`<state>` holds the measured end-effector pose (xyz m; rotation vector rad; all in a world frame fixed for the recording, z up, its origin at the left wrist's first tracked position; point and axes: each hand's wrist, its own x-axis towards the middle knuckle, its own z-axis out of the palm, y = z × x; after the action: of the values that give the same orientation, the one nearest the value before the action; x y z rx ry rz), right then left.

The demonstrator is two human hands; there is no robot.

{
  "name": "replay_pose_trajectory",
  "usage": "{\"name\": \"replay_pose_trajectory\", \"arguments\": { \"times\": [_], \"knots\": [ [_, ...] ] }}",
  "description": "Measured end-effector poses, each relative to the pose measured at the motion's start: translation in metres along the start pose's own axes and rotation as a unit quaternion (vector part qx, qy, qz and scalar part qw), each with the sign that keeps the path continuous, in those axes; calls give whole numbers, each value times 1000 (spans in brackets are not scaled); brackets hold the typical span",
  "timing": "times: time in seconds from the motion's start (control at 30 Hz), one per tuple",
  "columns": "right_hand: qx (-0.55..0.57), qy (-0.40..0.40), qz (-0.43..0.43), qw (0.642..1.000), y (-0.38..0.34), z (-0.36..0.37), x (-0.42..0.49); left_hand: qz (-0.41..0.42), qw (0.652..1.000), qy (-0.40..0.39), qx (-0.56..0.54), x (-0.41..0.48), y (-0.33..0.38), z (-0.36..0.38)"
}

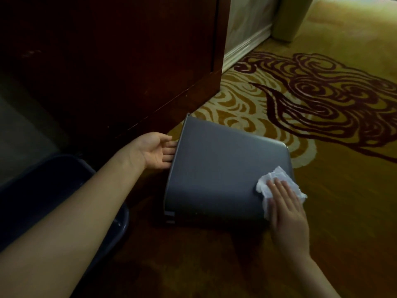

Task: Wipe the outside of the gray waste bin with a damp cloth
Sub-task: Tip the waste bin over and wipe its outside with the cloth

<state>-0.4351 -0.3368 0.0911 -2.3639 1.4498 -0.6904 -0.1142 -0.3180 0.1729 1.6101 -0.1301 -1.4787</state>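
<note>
The gray waste bin [217, 171] lies tipped on its side on the carpet, its open rim to the left and its base to the right. My left hand [155, 151] grips the rim, with the fingers tucked inside the opening and hidden there. My right hand [284, 208] lies flat on a crumpled white cloth [272, 181], pressing it against the bin's outer wall near the base end. The cloth sticks out beyond my fingertips and to both sides of the hand.
A dark wooden cabinet [133, 61] stands right behind the bin. A dark blue basin [43, 179] sits at the lower left under my left forearm. Patterned yellow and maroon carpet [322, 93] spreads to the right. A white baseboard [245, 48] runs along the far wall.
</note>
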Motion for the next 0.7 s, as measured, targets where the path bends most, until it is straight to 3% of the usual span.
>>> {"name": "replay_pose_trajectory", "arguments": {
  "times": [0.07, 0.2, 0.27, 0.37, 0.47, 0.7],
  "knots": [
    [44, 48, 0, 998, -11, 0, 5, 0, 1000, -4, -4, 0, 0, 0],
    [65, -12, -198, 978, -78, 31, -10, -7, 1000, -22, -13, -2, 1, 0],
    [13, -74, -281, 957, -104, 52, -23, -7, 999, -29, -13, -3, 2, 2],
    [-105, -121, -321, 933, -102, 67, -23, 0, 999, -33, -9, -5, 3, 3],
    [-133, -114, -304, 937, -82, 69, -22, 1, 999, -36, -10, -7, 3, 5],
    [-95, -70, -128, 985, -21, 37, -23, -4, 999, -40, 7, -11, 5, 6]
  ]
}}
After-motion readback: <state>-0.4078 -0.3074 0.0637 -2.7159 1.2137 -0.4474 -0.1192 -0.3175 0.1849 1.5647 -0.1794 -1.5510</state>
